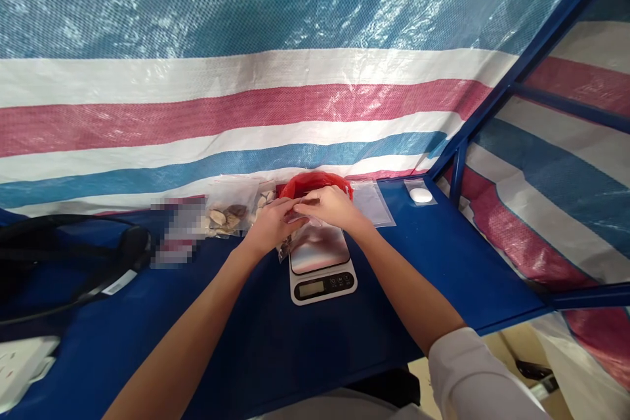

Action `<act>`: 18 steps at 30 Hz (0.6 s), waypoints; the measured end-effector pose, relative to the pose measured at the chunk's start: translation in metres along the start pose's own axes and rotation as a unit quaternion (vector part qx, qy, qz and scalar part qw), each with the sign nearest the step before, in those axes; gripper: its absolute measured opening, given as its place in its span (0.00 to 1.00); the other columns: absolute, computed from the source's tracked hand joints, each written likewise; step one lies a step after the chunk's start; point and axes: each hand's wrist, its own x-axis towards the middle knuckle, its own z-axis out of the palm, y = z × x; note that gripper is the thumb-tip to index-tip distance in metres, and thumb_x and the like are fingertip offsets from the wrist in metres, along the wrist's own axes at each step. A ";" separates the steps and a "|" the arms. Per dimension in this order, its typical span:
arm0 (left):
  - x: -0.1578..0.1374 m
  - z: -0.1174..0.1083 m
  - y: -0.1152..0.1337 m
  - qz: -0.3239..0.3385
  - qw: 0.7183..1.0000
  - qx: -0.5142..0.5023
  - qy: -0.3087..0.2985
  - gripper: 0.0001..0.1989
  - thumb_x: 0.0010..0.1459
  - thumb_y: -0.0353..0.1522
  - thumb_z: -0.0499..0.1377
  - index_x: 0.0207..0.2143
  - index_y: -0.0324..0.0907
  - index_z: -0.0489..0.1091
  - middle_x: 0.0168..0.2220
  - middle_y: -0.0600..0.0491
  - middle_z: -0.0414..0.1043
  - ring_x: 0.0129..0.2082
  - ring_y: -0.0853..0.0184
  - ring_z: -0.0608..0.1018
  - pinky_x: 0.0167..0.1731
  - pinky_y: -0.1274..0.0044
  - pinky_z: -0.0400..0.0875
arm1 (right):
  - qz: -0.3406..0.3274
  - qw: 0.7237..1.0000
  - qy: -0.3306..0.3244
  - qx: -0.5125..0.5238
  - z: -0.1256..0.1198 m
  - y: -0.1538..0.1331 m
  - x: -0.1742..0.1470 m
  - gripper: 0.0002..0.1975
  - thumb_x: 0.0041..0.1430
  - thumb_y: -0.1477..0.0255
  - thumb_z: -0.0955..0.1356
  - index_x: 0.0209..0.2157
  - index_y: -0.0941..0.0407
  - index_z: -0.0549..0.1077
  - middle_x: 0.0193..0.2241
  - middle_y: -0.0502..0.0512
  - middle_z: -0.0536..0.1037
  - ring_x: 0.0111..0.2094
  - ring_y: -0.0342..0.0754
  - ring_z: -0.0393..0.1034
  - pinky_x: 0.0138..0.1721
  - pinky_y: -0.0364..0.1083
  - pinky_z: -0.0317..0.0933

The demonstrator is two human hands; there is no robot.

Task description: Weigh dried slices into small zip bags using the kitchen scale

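Observation:
My left hand (272, 226) and my right hand (332, 205) meet above the back of a small white digital scale (322, 289). Fingers of both are closed on the top of a clear plastic bag (284, 249), whose lower corner hangs at the scale's left edge. What the bag holds is mostly hidden by my left hand. The scale's shiny weighing plate (325, 251) shows below my wrists, and I cannot read its display. Just behind my hands a red plastic bag (315, 178) stands with its rim up.
Left of my hands lie clear bags of pale and brown dried slices (226, 218). A flat clear bag (371, 203) and a white rounded object (420, 195) are at right. A black headset-like band (140, 236) and a white power strip (24, 367) lie left. Blue frame bars (512, 88) and striped sheeting enclose the table.

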 end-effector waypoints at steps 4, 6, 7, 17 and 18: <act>-0.001 0.002 -0.001 -0.020 1.000 0.000 0.006 0.23 0.57 0.43 0.62 0.52 0.43 0.76 0.42 0.47 0.78 0.39 0.59 0.77 0.46 0.69 0.70 | -0.016 1.000 0.002 -0.018 0.004 0.001 0.004 0.09 0.58 0.71 0.69 0.29 0.52 0.83 0.26 0.50 0.81 0.29 0.45 0.71 0.31 0.44 0.58; -0.002 0.001 -0.003 -0.029 0.999 -0.005 0.013 0.24 0.56 0.44 0.63 0.51 0.43 0.76 0.41 0.48 0.78 0.38 0.60 0.76 0.44 0.70 0.69 | -0.021 1.000 -0.001 0.007 0.002 0.003 0.004 0.09 0.58 0.72 0.68 0.28 0.54 0.82 0.25 0.50 0.81 0.28 0.45 0.70 0.31 0.44 0.58; -0.002 0.000 -0.003 -0.036 0.999 -0.009 0.013 0.24 0.55 0.45 0.64 0.51 0.43 0.76 0.41 0.49 0.78 0.37 0.61 0.75 0.42 0.71 0.69 | -0.023 0.999 -0.005 0.032 0.001 0.004 0.004 0.09 0.58 0.72 0.68 0.28 0.54 0.82 0.25 0.50 0.81 0.28 0.44 0.71 0.31 0.43 0.59; 0.000 -0.028 -0.002 -0.081 0.985 -0.037 -0.146 0.18 0.54 0.48 0.63 0.24 0.44 0.72 0.21 0.58 0.63 0.21 0.69 0.64 0.23 0.77 0.56 | -0.061 0.950 -0.017 0.306 -0.019 0.020 -0.004 0.13 0.54 0.61 0.74 0.35 0.56 0.81 0.33 0.53 0.82 0.33 0.47 0.76 0.36 0.46 0.70; 0.001 -0.031 -0.002 -0.079 0.984 -0.038 -0.153 0.18 0.54 0.49 0.63 0.25 0.44 0.73 0.21 0.57 0.64 0.22 0.69 0.65 0.23 0.77 0.57 | -0.063 0.948 -0.004 0.311 -0.020 0.023 -0.004 0.13 0.53 0.60 0.75 0.35 0.56 0.81 0.34 0.54 0.83 0.34 0.47 0.76 0.37 0.46 0.70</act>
